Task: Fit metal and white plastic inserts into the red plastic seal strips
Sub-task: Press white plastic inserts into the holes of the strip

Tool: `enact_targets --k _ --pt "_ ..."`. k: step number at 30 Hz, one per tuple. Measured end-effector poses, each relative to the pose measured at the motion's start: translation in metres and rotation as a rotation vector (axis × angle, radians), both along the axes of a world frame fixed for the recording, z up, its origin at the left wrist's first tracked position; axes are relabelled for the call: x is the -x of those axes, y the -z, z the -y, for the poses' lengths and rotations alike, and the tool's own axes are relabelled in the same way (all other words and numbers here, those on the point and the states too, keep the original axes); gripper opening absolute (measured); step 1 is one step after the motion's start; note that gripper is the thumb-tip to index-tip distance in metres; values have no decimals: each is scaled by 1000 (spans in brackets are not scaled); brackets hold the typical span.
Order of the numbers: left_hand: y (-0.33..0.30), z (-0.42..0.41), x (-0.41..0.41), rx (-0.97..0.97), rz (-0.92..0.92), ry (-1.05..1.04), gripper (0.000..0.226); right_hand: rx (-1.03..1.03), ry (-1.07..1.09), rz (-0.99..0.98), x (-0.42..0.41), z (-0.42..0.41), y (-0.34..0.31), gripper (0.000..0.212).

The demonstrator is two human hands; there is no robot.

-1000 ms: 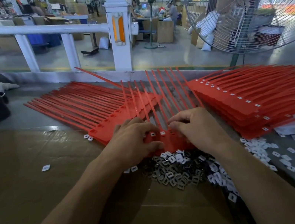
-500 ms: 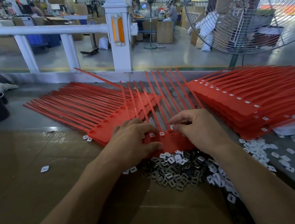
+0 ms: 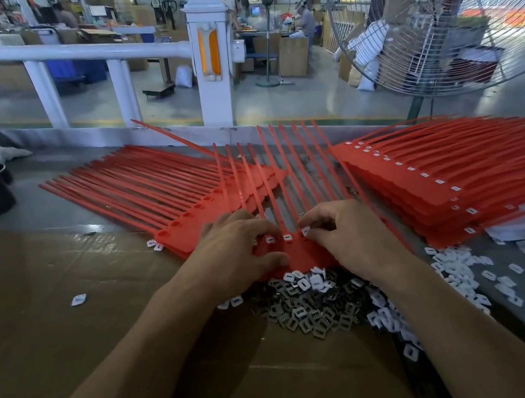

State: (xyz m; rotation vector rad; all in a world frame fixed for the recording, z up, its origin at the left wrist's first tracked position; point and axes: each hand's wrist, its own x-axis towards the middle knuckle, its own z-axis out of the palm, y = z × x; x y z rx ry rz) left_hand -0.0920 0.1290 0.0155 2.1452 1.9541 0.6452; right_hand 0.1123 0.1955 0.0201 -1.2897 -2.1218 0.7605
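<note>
At the bench's centre, head view: the right hand pinches a white insert between thumb and forefinger, directly over the head end of the middle red seal strips. Their long axes run toward 12 o'clock. The left hand, at 9 o'clock from the insert, presses the heads flat with curled fingers. Spare metal inserts lie at 6 o'clock, so the right hand is nearer the open socket.

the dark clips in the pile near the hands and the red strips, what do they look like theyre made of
Dark clips: likely stamped metal, judging by the dull grey sheen and thin punched shapes. Red strips: moulded plastic by the look, uniform colour, smooth semi-gloss, long thin tails that flex upward. The white insert the right hand pinches looks like matte plastic.
</note>
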Motion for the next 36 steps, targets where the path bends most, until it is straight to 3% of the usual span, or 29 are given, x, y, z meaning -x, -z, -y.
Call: enact_targets --k 17,25,36 --pt "1 0 0 18 2 2 53 -93 2 162 6 3 -5 23" --pt "-1 0 1 12 -11 5 52 -48 5 111 0 9 -9 32" --pt "0 0 1 14 -11 -4 53 -75 28 149 -4 17 -11 23"
